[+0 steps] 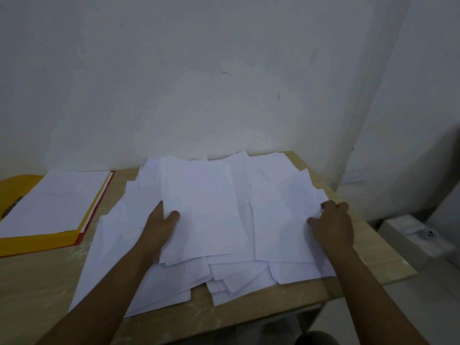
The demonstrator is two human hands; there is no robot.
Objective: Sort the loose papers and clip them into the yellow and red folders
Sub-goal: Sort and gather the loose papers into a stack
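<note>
Both bare forearms reach in low over the pale wooden desk (286, 317). Left hand (159, 227) pinches a white sheet's left edge; right hand (333, 226) grips the heap of loose white papers (224, 220) at its right edge. The open yellow folder (29, 241), atop the red folder (81, 236), lies left, nearer the left hand.

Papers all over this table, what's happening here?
A person is sorting a messy spread of loose white papers on a wooden table. The left hand holds the left edge of a sheet, thumb on top. The right hand grips the right edge of another sheet. At the left, a yellow folder lies open on top of a red folder, already holding a neat stack of pages. Most papers are still unsorted.
</note>
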